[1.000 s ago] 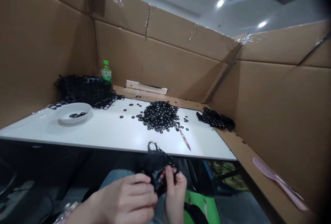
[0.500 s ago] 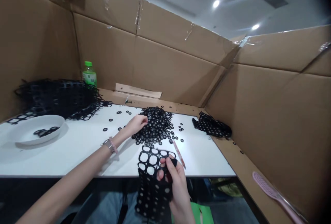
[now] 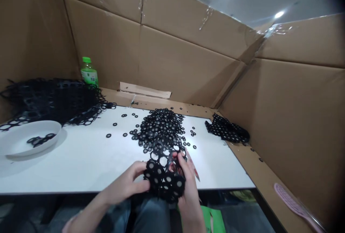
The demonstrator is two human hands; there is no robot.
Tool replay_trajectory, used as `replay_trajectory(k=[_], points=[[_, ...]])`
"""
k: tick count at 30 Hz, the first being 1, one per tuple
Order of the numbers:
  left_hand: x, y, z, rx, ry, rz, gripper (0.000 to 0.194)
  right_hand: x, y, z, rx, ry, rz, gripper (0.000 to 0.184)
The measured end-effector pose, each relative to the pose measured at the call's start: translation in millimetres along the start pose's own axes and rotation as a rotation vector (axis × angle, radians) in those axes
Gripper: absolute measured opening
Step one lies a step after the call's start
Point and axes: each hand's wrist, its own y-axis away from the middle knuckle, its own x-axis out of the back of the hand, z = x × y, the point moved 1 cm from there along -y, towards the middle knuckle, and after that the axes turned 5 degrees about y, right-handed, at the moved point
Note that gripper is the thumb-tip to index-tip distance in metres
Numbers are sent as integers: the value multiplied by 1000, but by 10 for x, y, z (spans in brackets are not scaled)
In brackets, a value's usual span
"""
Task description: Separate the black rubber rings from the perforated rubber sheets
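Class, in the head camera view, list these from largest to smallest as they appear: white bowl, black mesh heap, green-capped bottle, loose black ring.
1. Black mesh heap
2. White bowl
3. Green-capped bottle
4. Loose black ring

Bowl over bottle is unsure: the bowl sits nearer the camera.

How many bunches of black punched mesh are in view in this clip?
3. A large bunch lies at the far left of the table, a small bunch lies at the far right, and a third bunch is held between the left hand and right hand. The large bunch may hide separate pieces.
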Motion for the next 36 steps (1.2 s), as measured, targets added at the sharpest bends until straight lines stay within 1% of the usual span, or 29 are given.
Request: replay_trajectory(k=[2, 4, 5, 7, 8, 10, 11, 13, 16, 17, 18, 19, 20, 22, 24, 26, 28, 30, 33, 35, 36], points=[[-51, 120, -6, 75, -52, 213, 47, 45, 3, 78, -26, 24, -44, 27], [-35, 151, 45, 113, -93, 330, 41, 119, 40, 155, -52, 70, -124, 33], [-8, 151, 80, 114, -104, 349, 40, 155, 67, 192, -71, 93, -165, 35], [51, 145, 142, 123, -125, 299, 38, 207, 125, 256, -107, 142, -212, 40], [74, 144, 163, 130, -143, 257, 36, 219, 148, 282, -105, 180, -206, 41], [89, 143, 186, 126, -204, 175, 31, 216, 176, 321, -44, 267, -143, 37], [83, 140, 193, 101, -247, 160, 29, 206, 180, 338, -5, 300, -98, 35], [50, 129, 212, -1, -359, 195, 24, 187, 178, 375, 38, 327, -22, 34], [-10, 116, 271, -277, -502, 323, 16, 185, 161, 450, 5, 306, 38, 36], [-29, 116, 295, -365, -516, 325, 13, 191, 155, 475, -2, 306, 41, 37], [-46, 116, 317, -423, -508, 300, 11, 199, 148, 497, -3, 306, 36, 37], [-60, 115, 336, -444, -482, 253, 9, 208, 141, 515, 0, 308, 21, 38], [-72, 112, 351, -426, -446, 191, 8, 215, 135, 528, 8, 315, 1, 37], [-87, 96, 368, -328, -367, 96, 5, 230, 126, 539, 36, 345, -27, 36], [-99, 72, 370, -247, -288, 43, 9, 242, 119, 535, 75, 385, -30, 33], [-112, 39, 360, -204, -226, 10, 18, 251, 114, 522, 116, 403, 3, 31], [-125, -1, 351, -178, -192, -5, 24, 247, 105, 498, 120, 372, 34, 30], [-138, -54, 360, -180, -202, -11, 22, 225, 84, 447, 114, 316, 30, 26], [-147, -179, 404, -265, -290, -35, 17, 166, 0, 304, 144, 284, -18, 21], [-141, -288, 425, -328, -355, -22, 18, 129, -99, 194, 164, 295, -34, 21], [-135, -343, 429, -342, -363, 6, 19, 112, -153, 146, 150, 294, -53, 22]])
